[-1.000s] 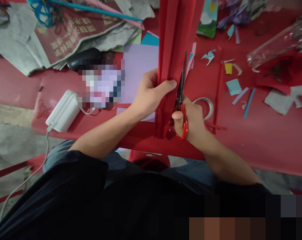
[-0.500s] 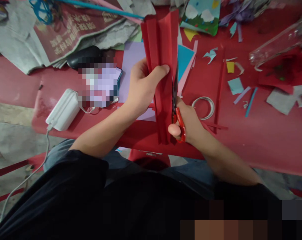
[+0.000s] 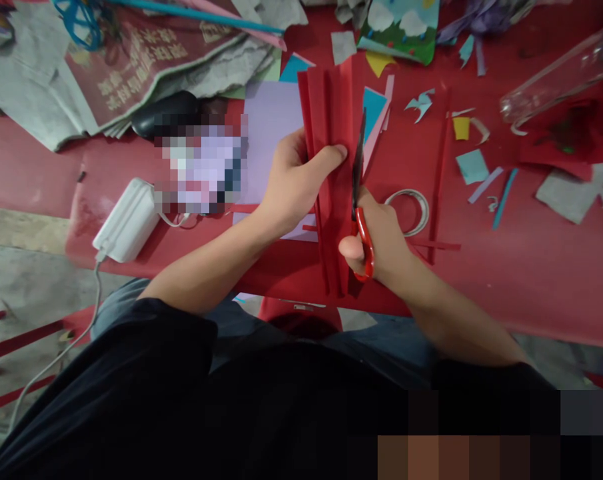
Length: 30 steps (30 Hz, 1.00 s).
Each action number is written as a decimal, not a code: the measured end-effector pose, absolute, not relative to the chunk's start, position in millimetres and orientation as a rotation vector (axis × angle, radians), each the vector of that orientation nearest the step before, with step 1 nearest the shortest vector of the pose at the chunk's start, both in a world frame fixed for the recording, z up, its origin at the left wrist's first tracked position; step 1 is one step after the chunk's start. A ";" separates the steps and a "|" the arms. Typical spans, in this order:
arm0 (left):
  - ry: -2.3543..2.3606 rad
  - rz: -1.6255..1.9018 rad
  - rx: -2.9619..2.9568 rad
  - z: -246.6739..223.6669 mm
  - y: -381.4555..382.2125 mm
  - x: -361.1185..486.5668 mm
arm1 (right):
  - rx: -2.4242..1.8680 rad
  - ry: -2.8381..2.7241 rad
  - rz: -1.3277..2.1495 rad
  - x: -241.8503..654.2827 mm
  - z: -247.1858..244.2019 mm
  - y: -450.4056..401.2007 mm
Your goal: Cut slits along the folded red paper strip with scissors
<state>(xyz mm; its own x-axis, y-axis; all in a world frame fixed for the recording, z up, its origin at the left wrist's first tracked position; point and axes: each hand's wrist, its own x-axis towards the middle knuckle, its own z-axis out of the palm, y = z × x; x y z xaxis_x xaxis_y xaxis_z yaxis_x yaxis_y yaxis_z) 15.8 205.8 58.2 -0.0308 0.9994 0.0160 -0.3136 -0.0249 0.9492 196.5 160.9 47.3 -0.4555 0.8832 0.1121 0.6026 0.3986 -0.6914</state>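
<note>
My left hand (image 3: 296, 177) grips a sheet of folded red paper (image 3: 334, 113), thumb on top and the other fingers behind it. Lengthwise creases run along the paper, which stretches from near the table's front edge toward the far side. My right hand (image 3: 381, 230) holds scissors (image 3: 364, 243) with red handles, its thumb through one loop. The dark blades point away from me along the paper's right edge and look nearly closed. Under the red paper lies a sheet of lilac paper (image 3: 271, 133).
Right of my hands is a roll of tape (image 3: 424, 213). Paper scraps (image 3: 472, 167) and a clear plastic bottle (image 3: 556, 77) lie farther right. On the left are a white power bank (image 3: 127, 220) with a cable, a black case (image 3: 166, 115) and newspaper (image 3: 36, 80).
The red paper and my left hand have shifted toward me and slightly right. The scissors now lie along the paper's right edge, their tips farther from my left thumb.
</note>
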 end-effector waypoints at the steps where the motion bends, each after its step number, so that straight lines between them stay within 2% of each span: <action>1: 0.981 1.379 0.975 58.2 205.7 15.9 | -1.279 -2.206 0.789 197.0 47.3 160.9; 30: 1.030 1.326 0.975 66.3 204.7 14.4 | -1.367 -2.114 0.809 194.2 54.3 156.8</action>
